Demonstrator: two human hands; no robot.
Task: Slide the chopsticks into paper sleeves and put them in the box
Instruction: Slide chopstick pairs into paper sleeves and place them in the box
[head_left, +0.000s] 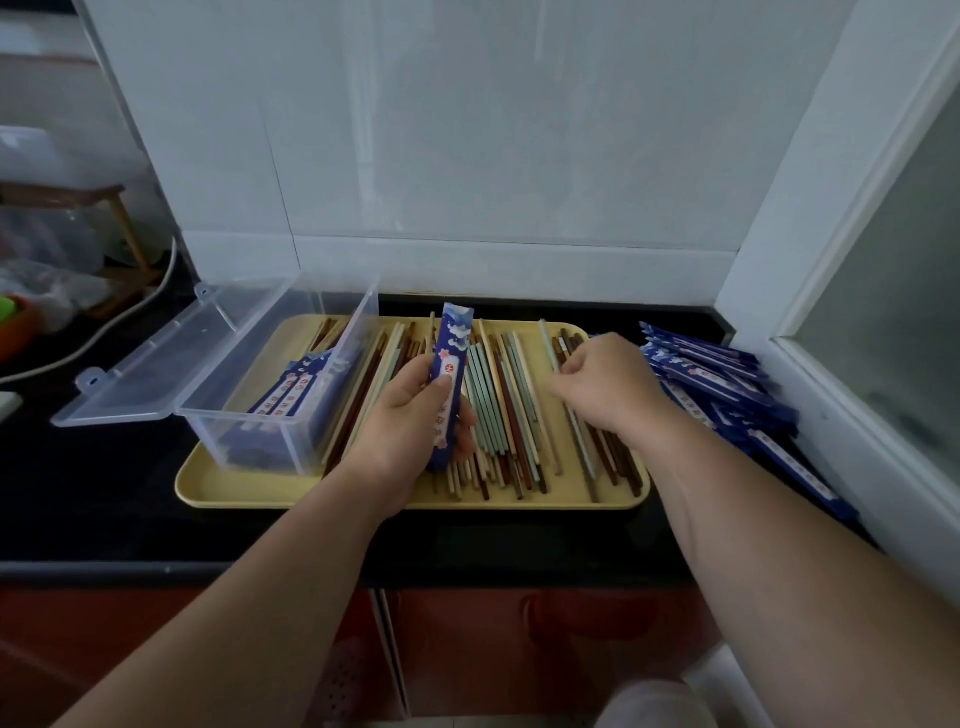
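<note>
My left hand (410, 421) grips a blue paper sleeve (449, 364) upright over the middle of the yellow tray (234, 493), its open mouth pointing away from me. Loose chopsticks (498, 410) in brown, cream and pale green lie lengthwise across the tray. My right hand (608, 384) rests palm down on the chopsticks at the tray's right side, fingers curled onto them; what it pinches is hidden. A clear plastic box (291, 415) with its lid (156, 358) open stands on the tray's left end and holds several sleeved pairs.
A heap of blue sleeves (727, 384) lies on the black counter (104, 493) right of the tray, against a white door frame. White tiled wall stands behind. A white cable (130, 312) and cluttered items sit at the far left.
</note>
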